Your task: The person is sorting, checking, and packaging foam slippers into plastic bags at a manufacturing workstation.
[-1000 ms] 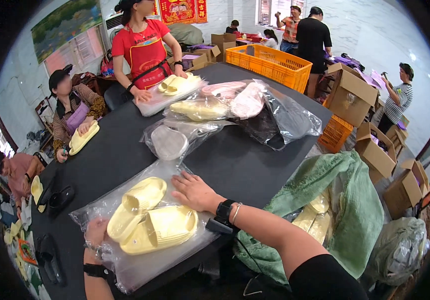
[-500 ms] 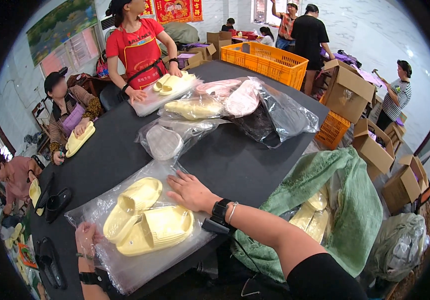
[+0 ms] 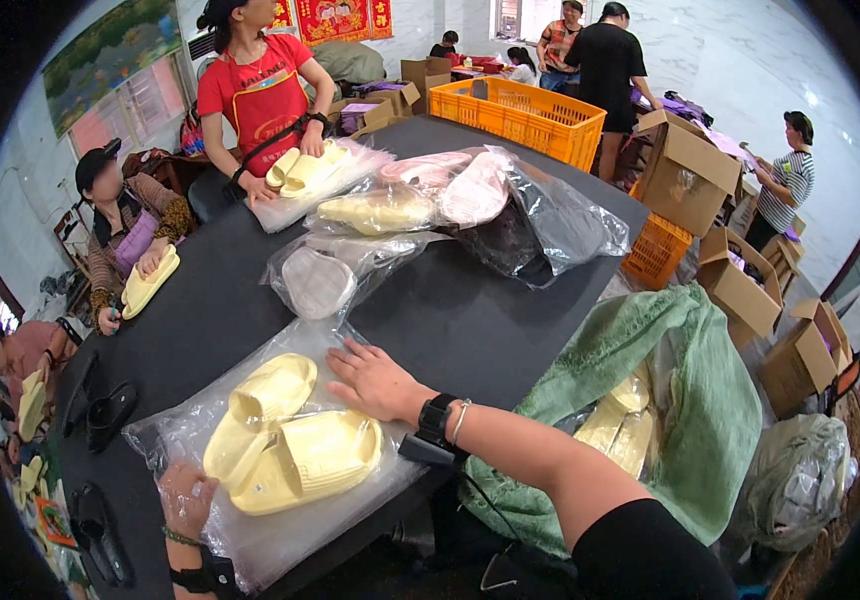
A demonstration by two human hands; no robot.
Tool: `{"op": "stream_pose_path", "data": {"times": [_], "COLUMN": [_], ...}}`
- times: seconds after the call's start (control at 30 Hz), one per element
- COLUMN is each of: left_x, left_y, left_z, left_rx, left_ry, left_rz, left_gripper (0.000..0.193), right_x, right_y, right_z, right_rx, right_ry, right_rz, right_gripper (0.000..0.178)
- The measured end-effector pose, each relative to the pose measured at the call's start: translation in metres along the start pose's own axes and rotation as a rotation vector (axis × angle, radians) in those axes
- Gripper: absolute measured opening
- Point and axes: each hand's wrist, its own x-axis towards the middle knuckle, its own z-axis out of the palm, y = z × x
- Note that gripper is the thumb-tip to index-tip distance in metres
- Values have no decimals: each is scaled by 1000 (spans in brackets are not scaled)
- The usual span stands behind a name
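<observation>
A pair of pale yellow slippers (image 3: 322, 452) lies side by side among clear plastic bags (image 3: 280, 545) on the dark table before me. How far the film covers them, I cannot tell. My right hand (image 3: 378, 382) rests flat on the plastic just right of the slippers, fingers spread, holding nothing. At the bag's left edge, my left hand (image 3: 188, 497) has its fingers curled on the film, close to the nearer slipper's toe. Part of that hand shows through the clear plastic.
Bagged pink slippers (image 3: 475, 190) and a bagged pale slipper (image 3: 317, 282) lie farther up the table (image 3: 460, 315). A green sack (image 3: 705, 400) of yellow slippers stands at my right. An orange crate (image 3: 520, 125) sits at the far edge. Co-workers handle slippers at the left.
My left hand has moved slightly right and nearer me, from the bag's edge onto it. My right hand stays flat. Across the table, the person in red has shifted hands over the bagged slippers.
</observation>
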Motion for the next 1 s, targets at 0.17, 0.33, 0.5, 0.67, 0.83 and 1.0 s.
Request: {"op": "stream_pose_path", "data": {"times": [0.17, 0.33, 0.5, 0.67, 0.83, 1.0], "left_x": [26, 66, 90, 117, 106, 101], "left_y": [21, 33, 18, 42, 48, 53], "left_z": [-3, 9, 32, 42, 75, 67], "left_rx": [-299, -241, -292, -161, -129, -259], "left_ry": [-61, -359, -466, -420, -312, -293], "left_rz": [-72, 25, 171, 284, 139, 74], "left_gripper": [49, 59, 71, 55, 42, 24], "right_x": [0, 1, 1, 0, -1, 1], "right_y": [0, -1, -3, -1, -1, -4], "right_z": [0, 0, -2, -2, -3, 2], "right_rx": [12, -3, -6, -26, -36, -35], "right_ry": [20, 3, 0, -10, -18, -15], "right_rz": [9, 8, 11, 21, 23, 13], "right_gripper": [63, 64, 64, 64, 64, 62]}}
